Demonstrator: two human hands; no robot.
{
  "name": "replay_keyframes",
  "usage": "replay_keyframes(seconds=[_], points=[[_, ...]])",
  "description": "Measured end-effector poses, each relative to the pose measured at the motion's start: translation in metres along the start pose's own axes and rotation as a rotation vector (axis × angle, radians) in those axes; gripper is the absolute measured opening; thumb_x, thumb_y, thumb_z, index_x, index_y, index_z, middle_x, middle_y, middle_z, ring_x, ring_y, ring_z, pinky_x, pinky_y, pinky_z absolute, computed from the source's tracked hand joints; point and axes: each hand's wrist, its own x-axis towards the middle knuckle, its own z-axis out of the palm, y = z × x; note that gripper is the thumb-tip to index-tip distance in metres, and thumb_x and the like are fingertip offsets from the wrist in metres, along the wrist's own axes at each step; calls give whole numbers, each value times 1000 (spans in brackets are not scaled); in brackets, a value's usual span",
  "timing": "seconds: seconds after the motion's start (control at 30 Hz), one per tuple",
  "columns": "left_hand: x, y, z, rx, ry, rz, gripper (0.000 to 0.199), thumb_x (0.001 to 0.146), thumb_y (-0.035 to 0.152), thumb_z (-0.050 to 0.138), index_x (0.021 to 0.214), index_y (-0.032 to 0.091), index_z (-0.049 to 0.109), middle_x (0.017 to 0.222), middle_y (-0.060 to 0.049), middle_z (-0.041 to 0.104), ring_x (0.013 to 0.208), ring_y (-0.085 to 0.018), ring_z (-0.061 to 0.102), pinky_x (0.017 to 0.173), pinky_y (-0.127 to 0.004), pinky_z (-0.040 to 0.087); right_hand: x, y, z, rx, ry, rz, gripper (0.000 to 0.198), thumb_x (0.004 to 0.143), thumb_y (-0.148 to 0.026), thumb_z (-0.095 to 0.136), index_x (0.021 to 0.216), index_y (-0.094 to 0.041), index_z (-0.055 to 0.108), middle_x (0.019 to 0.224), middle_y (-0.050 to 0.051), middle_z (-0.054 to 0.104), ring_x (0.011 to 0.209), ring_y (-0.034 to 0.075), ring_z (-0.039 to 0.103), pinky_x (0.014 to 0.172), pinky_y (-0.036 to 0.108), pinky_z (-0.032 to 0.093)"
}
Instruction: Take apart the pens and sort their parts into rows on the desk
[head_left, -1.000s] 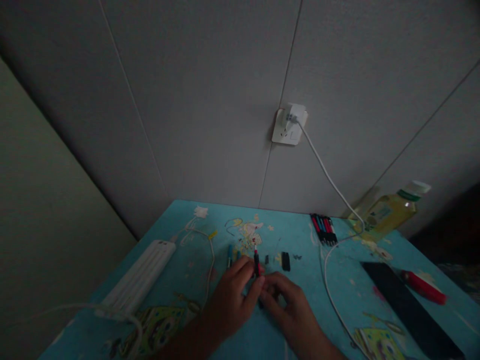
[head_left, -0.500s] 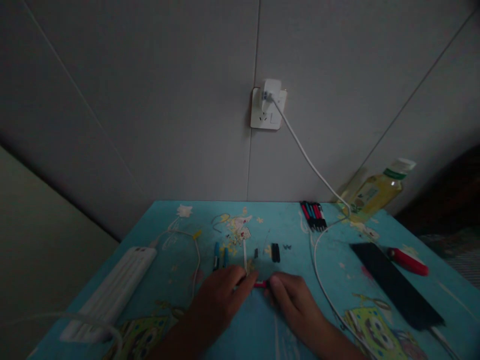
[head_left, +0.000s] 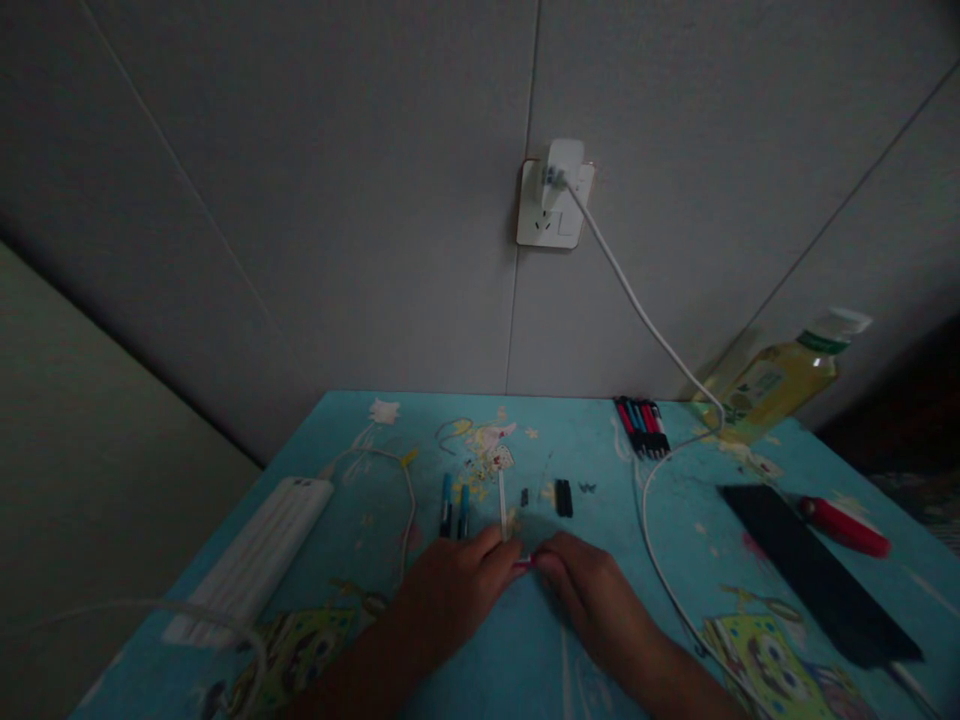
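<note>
A red pen part (head_left: 523,562) shows between my hands, mostly covered by fingers. My left hand (head_left: 466,578) pinches its left end, and my right hand (head_left: 592,582) is closed around its right end. Just beyond my left hand lie two blue pen barrels (head_left: 447,505), side by side. A thin white stick (head_left: 502,495) points away from my left fingers. Farther out are a small dark piece (head_left: 525,496), a pair of black tubular parts (head_left: 563,498) and some tiny dark bits (head_left: 587,488) too small to name.
Several assembled pens (head_left: 642,430) lie at the back edge. A bottle of yellow liquid (head_left: 780,385) leans at the back right. A black flat slab (head_left: 817,572) and a red object (head_left: 846,525) lie right. A white cable (head_left: 651,535) runs near my right arm; a power strip (head_left: 251,555) lies left.
My hands have come slightly closer together, and the black end of the red pen part is now hidden by my right fingers. The whole view has shifted a little.
</note>
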Motion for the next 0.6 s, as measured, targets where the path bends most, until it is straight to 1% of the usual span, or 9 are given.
replay_keyframes(seconds=[0.1,0.17,0.23,0.3,0.37,0.43,0.53,0.57,0.6], points=[[3,-1,-4,-55,-19,-46,25,98,31,53,120,23,60,96,-2,66,72,-16,67,61,-26,52,2,-1,-4,28,20,-46,21,102,-28,42,105,-21,61,100,7,67,91,18,64,84,29,50],[5,-3,-4,-119,-8,-58,28,98,26,52,125,21,58,100,-4,65,82,-17,67,71,-28,55,4,-1,-8,29,60,-53,21,101,-28,42,107,-22,61,100,7,67,90,18,64,83,30,51],[6,-8,-2,-159,18,-75,27,98,22,51,124,21,58,101,-5,64,90,-17,66,80,-29,55,4,-1,-11,24,109,-33,22,101,-30,43,107,-22,62,99,7,68,90,19,64,82,30,51],[5,-14,1,-141,36,-102,24,98,20,52,120,20,61,98,-4,64,91,-17,65,81,-30,55,4,-2,-15,28,162,0,22,100,-32,45,108,-22,63,99,7,68,91,20,64,82,31,51],[4,-18,3,-89,43,-102,21,97,20,53,116,20,63,90,-4,63,85,-18,65,76,-31,56,4,-2,-17,42,199,38,23,99,-34,47,108,-22,64,99,6,69,90,20,64,82,30,50],[2,-20,3,-51,53,-15,22,97,18,52,117,18,62,85,-3,63,81,-18,64,73,-31,56,3,-2,-17,56,194,77,27,100,-37,46,97,-21,67,90,4,70,82,19,64,75,29,50],[1,-18,0,-47,98,160,28,98,15,50,125,14,57,88,-4,65,83,-18,65,75,-32,56,2,-3,-15,77,95,134,43,101,-42,41,73,-19,65,66,1,64,62,17,59,58,26,46],[1,-17,-1,-58,110,180,28,99,16,49,125,13,57,90,-5,66,84,-18,65,77,-32,56,3,-4,-14,87,62,139,44,101,-42,42,71,-19,64,64,0,63,61,16,58,56,26,45],[2,-17,-2,-72,117,177,26,99,18,49,123,14,58,91,-5,67,84,-18,66,77,-31,56,3,-5,-14,97,42,133,42,100,-42,43,73,-19,66,67,1,65,63,17,60,58,26,46]])
